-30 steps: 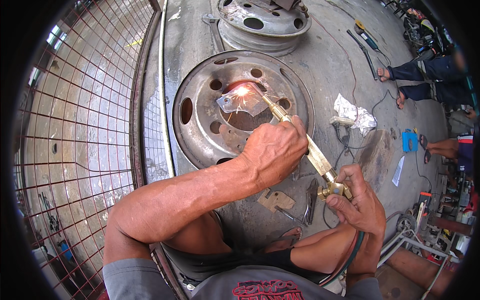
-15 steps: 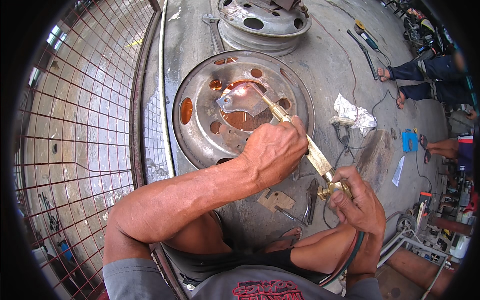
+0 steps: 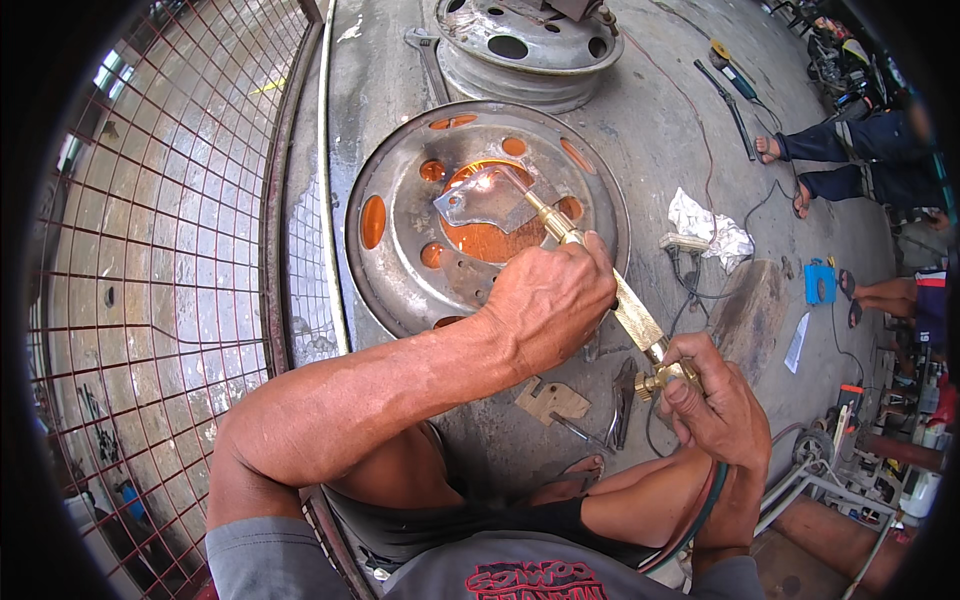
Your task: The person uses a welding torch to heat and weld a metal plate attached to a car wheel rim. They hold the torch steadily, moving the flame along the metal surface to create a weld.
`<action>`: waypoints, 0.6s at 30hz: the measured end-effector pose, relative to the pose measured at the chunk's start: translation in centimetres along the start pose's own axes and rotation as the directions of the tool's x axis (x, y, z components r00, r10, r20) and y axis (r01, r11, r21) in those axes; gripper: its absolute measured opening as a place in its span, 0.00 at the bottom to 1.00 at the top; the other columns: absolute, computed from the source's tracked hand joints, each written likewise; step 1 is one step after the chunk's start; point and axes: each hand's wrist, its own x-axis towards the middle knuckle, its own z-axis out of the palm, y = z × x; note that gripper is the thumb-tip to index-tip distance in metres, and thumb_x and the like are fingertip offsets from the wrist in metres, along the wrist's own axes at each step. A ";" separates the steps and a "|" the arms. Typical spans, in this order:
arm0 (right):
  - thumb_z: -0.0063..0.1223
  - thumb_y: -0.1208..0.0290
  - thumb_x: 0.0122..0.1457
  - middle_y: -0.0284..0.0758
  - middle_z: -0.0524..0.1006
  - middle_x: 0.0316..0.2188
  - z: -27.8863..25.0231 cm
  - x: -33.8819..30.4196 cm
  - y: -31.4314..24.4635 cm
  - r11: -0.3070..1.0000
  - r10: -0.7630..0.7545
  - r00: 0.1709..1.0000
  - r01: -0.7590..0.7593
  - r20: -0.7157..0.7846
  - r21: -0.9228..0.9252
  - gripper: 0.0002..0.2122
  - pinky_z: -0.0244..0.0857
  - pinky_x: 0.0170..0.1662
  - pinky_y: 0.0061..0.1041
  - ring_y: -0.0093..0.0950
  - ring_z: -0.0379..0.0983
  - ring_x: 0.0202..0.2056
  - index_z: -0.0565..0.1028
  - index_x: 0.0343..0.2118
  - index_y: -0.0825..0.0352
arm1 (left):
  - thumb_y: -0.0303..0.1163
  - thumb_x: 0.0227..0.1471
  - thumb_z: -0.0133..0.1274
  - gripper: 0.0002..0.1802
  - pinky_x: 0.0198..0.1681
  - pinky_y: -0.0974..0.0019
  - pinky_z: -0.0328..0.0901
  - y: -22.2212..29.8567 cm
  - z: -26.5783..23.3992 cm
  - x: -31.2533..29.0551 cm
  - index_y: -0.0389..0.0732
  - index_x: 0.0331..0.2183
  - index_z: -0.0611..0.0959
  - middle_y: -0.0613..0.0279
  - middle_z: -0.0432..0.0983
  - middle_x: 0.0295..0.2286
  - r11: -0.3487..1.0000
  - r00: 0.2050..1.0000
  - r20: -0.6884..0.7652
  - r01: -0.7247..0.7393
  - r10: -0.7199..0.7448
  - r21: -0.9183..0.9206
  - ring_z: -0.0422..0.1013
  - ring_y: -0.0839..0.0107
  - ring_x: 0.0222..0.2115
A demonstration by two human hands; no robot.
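Observation:
A brass cutting torch (image 3: 637, 318) slants across the middle, its tip at the upper edge of a flat steel plate (image 3: 490, 208), where a small spot glows bright. The plate lies over the centre hole of a steel wheel rim (image 3: 385, 270), and orange light shows through the rim's holes. My left hand (image 3: 555, 300) is closed near the front of the torch, knuckles up, close above the rim. Gripping the valve end of the torch is my right hand (image 3: 715, 400), its thumb and fingers around the brass fittings. Dark hoses (image 3: 712, 500) run down beside my right forearm.
A red wire-mesh fence (image 3: 170, 250) stands on the left. Behind the rim are a second wheel rim (image 3: 530, 80) and an adjustable wrench (image 3: 428, 65). Locking pliers (image 3: 621, 400) and a cut plate (image 3: 552, 400) lie nearer me. A crumpled white cloth (image 3: 710, 228) and people's feet (image 3: 768, 149) are to the right.
The orange glow inside the wheel rim has grown brighter and now fills more of its holes. Both hands and the torch have hardly moved.

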 end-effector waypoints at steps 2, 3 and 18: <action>0.48 0.47 0.69 0.31 0.70 0.13 0.0 0.0 0.0 1.000 0.007 1.000 -0.007 0.002 0.002 0.21 0.60 0.19 0.28 0.25 0.70 0.13 0.66 0.51 0.62 | 0.26 0.44 0.61 0.16 0.21 0.62 0.73 -0.1 0.0 0.0 0.23 0.33 0.77 0.50 0.77 0.20 1.000 1.000 0.001 -0.005 0.005 -0.001 0.79 0.61 0.22; 0.48 0.47 0.69 0.31 0.70 0.13 0.0 0.0 -0.1 1.000 0.011 1.000 -0.011 0.003 0.003 0.21 0.60 0.19 0.28 0.25 0.70 0.13 0.66 0.51 0.62 | 0.26 0.44 0.61 0.16 0.21 0.62 0.73 -0.1 0.0 0.0 0.23 0.33 0.77 0.50 0.77 0.20 1.000 1.000 0.001 -0.007 0.007 -0.002 0.79 0.61 0.22; 0.58 0.57 0.67 0.32 0.72 0.16 0.2 -0.2 -0.4 0.999 0.048 0.998 -0.048 -0.030 -0.003 0.19 0.62 0.23 0.30 0.27 0.72 0.17 0.65 0.48 0.63 | 0.26 0.42 0.61 0.18 0.21 0.62 0.72 0.1 0.0 -0.3 0.21 0.34 0.77 0.50 0.77 0.20 1.000 1.000 0.007 -0.003 0.003 -0.005 0.79 0.61 0.21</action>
